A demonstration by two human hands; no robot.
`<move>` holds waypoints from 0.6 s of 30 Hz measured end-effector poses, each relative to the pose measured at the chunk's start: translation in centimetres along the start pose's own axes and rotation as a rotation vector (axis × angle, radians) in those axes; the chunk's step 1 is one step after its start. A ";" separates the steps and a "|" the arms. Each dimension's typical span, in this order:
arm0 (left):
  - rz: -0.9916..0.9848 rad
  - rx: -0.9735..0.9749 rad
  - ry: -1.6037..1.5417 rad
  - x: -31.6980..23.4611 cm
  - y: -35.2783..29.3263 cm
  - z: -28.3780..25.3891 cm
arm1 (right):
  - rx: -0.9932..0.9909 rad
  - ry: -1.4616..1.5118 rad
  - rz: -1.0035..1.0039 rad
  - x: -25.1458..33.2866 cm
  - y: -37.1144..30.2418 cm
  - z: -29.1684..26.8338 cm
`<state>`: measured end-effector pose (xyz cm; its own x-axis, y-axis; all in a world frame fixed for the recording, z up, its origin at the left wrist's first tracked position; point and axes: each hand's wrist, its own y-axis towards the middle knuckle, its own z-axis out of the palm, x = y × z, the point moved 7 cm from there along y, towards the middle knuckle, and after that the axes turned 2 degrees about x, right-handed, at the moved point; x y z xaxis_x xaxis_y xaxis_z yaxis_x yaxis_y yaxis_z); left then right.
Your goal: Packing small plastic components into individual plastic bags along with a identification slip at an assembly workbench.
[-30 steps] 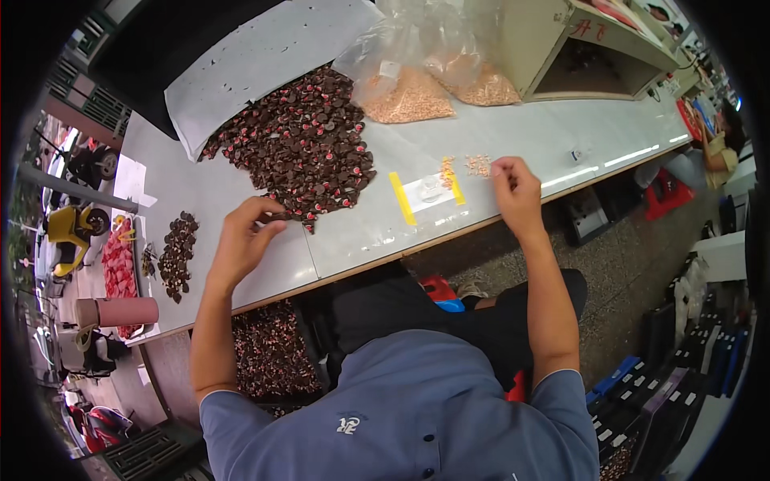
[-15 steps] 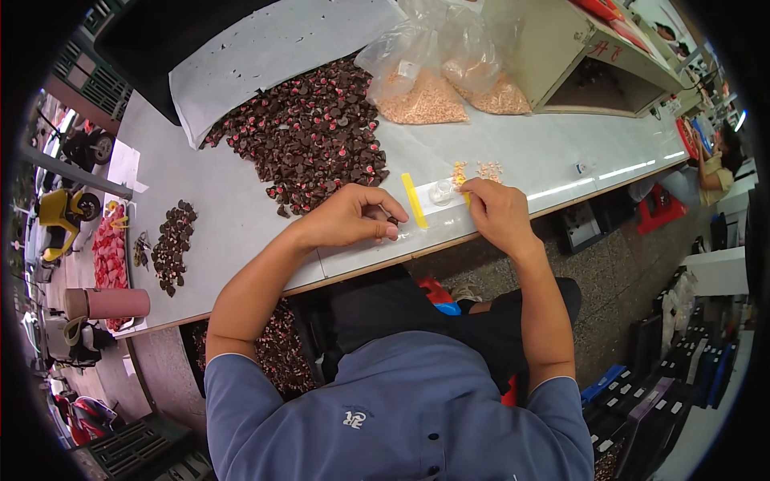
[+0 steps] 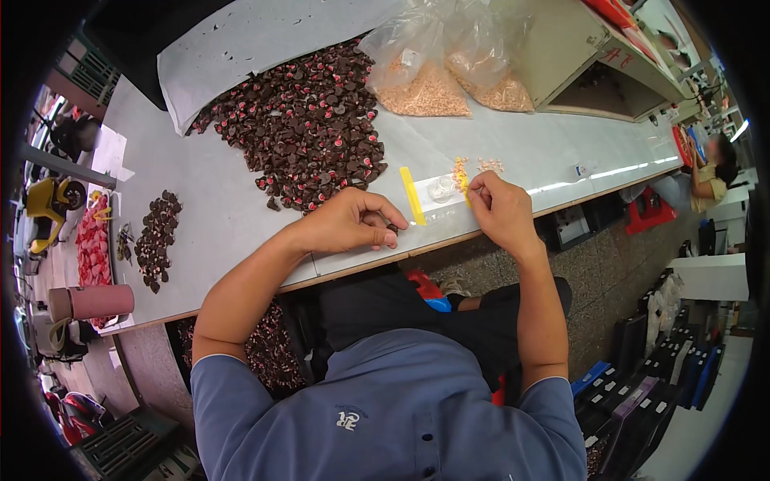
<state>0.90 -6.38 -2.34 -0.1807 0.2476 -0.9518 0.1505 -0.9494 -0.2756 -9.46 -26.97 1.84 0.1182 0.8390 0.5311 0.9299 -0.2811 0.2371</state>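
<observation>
My left hand (image 3: 345,222) is at the table's near edge, thumb and forefinger pinched on a small dark piece (image 3: 392,228) that mostly hides between them. My right hand (image 3: 505,210) is closed in a pinch beside a small clear round dish (image 3: 440,190); whatever its fingertips hold is too small to make out. Under the dish is a white strip, with a yellow tape strip (image 3: 412,196) on its left. Tiny pale-orange pieces (image 3: 490,165) lie just beyond my right fingertips. Past my left hand spreads a big pile of small dark brown pieces with red spots (image 3: 313,120).
Two clear bags of pale-orange pieces (image 3: 423,92) stand at the back, beside a beige open-fronted box (image 3: 561,60). At left are a smaller dark pile (image 3: 158,236), red pieces (image 3: 93,244) and a pink cylinder (image 3: 100,301). Another person (image 3: 710,180) sits far right.
My right hand's fingertips have drawn slightly right, away from the dish. My left hand keeps its pinch on the dark piece, which shows less now. The whole view has shifted slightly.
</observation>
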 end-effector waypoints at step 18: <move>0.006 -0.014 -0.014 0.2 0.1 -0.6 | 0.159 -0.048 0.024 -0.6 1.6 0.3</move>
<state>1.45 -6.32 -2.59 -0.1938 0.2389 -0.9515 0.1651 -0.9481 -0.2717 -7.89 -27.81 1.62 0.1537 0.8555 0.4944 0.9696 -0.2271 0.0915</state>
